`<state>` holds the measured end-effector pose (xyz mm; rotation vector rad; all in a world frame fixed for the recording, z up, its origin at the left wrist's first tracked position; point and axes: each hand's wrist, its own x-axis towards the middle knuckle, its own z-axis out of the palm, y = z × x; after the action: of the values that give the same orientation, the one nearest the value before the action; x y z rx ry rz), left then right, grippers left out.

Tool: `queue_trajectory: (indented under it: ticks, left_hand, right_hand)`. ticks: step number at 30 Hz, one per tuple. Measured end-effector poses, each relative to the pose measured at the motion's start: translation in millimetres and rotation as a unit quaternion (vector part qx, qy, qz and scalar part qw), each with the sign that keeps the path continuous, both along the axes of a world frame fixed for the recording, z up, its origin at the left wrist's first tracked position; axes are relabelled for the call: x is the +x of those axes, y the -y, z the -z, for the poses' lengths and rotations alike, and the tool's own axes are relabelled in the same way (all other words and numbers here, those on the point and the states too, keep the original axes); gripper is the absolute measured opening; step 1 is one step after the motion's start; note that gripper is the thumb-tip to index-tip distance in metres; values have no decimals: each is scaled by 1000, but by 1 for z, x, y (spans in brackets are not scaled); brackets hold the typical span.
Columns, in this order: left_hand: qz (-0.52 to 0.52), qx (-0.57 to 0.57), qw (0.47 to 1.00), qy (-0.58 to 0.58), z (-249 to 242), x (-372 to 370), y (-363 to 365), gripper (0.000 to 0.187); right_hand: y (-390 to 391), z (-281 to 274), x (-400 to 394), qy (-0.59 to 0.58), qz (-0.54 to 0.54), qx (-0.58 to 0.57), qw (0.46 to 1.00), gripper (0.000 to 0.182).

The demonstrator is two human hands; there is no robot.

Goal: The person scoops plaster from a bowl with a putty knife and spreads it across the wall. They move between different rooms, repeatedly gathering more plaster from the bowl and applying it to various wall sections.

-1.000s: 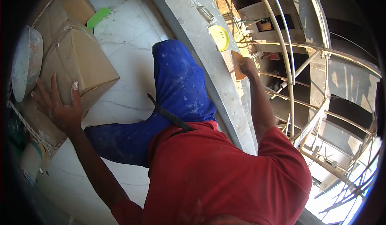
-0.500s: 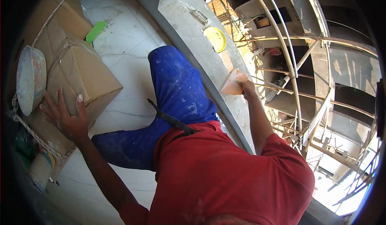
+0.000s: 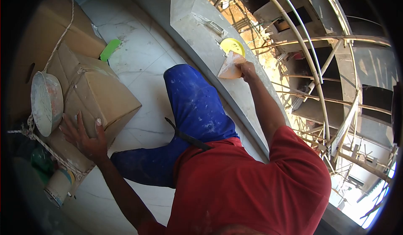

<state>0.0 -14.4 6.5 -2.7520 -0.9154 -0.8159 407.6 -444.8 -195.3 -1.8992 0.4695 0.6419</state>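
Nearest to my view, lower centre: the person's red shirt (image 3: pixel 247 184), then blue trousers (image 3: pixel 195 98) spotted pale, a dark strap (image 3: pixel 189 138) at the waist.

Left hand (image 3: pixel 86 140), left of frame: open, fingers spread, laid on the cardboard box (image 3: pixel 103 92). Fingertips come close to the rim of a smeared bowl (image 3: pixel 47 103), tipped on its side; I cannot tell if they touch it.

Right hand (image 3: pixel 247 70), upper centre-right: fingers closed on one end of a flat orange scraper (image 3: pixel 231 66), white paste on its face. Thumb placement: cannot tell from here. I note the scraper over the grey ledge (image 3: pixel 205 44), close below a round yellow lid (image 3: pixel 232 47) in frame; contact with either unclear.

On the ledge, above the lid, a rectangular handle-like piece (image 3: pixel 215 27).

Upper left: a green piece (image 3: pixel 110 49) on veined white tile floor (image 3: pixel 140 52). Rope (image 3: pixel 61 40) runs down to the bowl. Lower left: a pale container (image 3: pixel 60 185), on its side or tilted, I cannot say which.

Farthest, right of frame: bamboo poles (image 3: pixel 315 73), then a grey building (image 3: pixel 375 73) with dark openings, sunlit ground at upper centre.
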Motion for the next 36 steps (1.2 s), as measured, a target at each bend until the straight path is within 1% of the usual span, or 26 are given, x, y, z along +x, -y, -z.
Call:
queue_trajectory:
  ticks: [4, 6, 7, 8, 10, 11, 13, 14, 15, 16, 17, 20, 21, 23, 24, 25, 27, 28, 29, 31, 33, 34, 35, 36]
  left_hand:
    - [8, -4, 1000, -13, 2, -1, -4, 57]
    - [9, -5, 1000, -13, 1, 0, -2, 57]
    - [10, -10, 1000, -13, -1, 1, -2, 57]
    - [10, -14, 1000, -14, -2, 1, -1, 57]
    - [10, -9, 1000, -16, -1, 1, -2, 57]
    - [16, -7, 1000, -16, -1, 0, -3, 57]
    - [7, -11, 1000, -20, -3, 0, -1, 57]
    - [5, -18, 1000, -21, -3, 0, 0, 57]
    - [1, -19, 1000, -23, -3, -2, 0, 57]
    - [0, -18, 1000, -21, -3, -3, -1, 57]
    - [4, -18, 1000, -20, -2, 0, -1, 57]
    - [9, -10, 1000, -7, 2, -1, -3, 55]
    - [25, -20, 999, -10, 3, -1, -4, 55]
    - [5, 0, 1000, -25, 5, -4, -6, 54]
    - [15, -7, 1000, -26, 4, -4, -5, 54]
    - [18, 1, 1000, -24, 3, -3, -5, 53]
    - [26, 6, 999, -23, 3, -2, -6, 52]
    - [37, 10, 999, -17, 3, -2, -7, 52]
    - [48, 14, 999, -10, 3, -1, -7, 51]
    - [49, 13, 999, -13, 2, 0, -6, 49]
    - [47, 15, 999, -16, 2, 0, -8, 46]
    - [51, 20, 998, -15, 3, -2, -10, 47]
    - [55, 24, 998, -12, 4, -3, -11, 47]
    - [56, 21, 998, -12, 4, -4, -12, 47]
  right_hand:
    - [-50, 13, 37, 13, -9, 50, 999, 26]
    - [-68, 22, 61, 37, -104, -23, 994, 25]
    - [-70, 39, 78, 35, -109, -19, 993, 25]
    - [-65, 68, 97, 138, -261, -57, 954, 24]
    - [-100, 9, 77, 100, -236, -35, 966, 24]
    - [-108, -8, 74, 99, -242, -31, 965, 24]
    - [-119, -29, 71, 217, -260, 1, 941, 25]
    - [-125, -58, 64, 241, -274, -14, 931, 25]
    - [-127, -73, 64, 248, -272, -10, 930, 24]
    - [-127, -91, 60, 256, -277, -23, 926, 28]
    - [-124, -110, 56, 264, -277, -37, 923, 32]
    - [-105, -162, 43, 321, -297, -83, 895, 30]
    - [-90, -163, 45, 349, -287, -101, 886, 31]
    - [-56, -174, 44, 395, -279, -141, 864, 31]
    - [-48, -198, 28, 365, -266, -180, 874, 31]
    - [-33, -202, 22, 364, -261, -187, 875, 31]
    - [3, -204, 16, 342, -230, -288, 864, 33]
    - [22, -201, 12, 344, -225, -324, 852, 35]
    - [40, -193, 8, 342, -222, -327, 853, 35]
    - [71, -172, -3, 307, -202, -404, 838, 37]
    - [89, -142, -16, 226, -173, -408, 868, 33]
    - [103, -113, -25, 181, -263, -467, 825, 30]
    - [119, -87, -32, 134, -350, -519, 768, 27]
    - [130, -72, -43, 111, -334, -525, 775, 26]
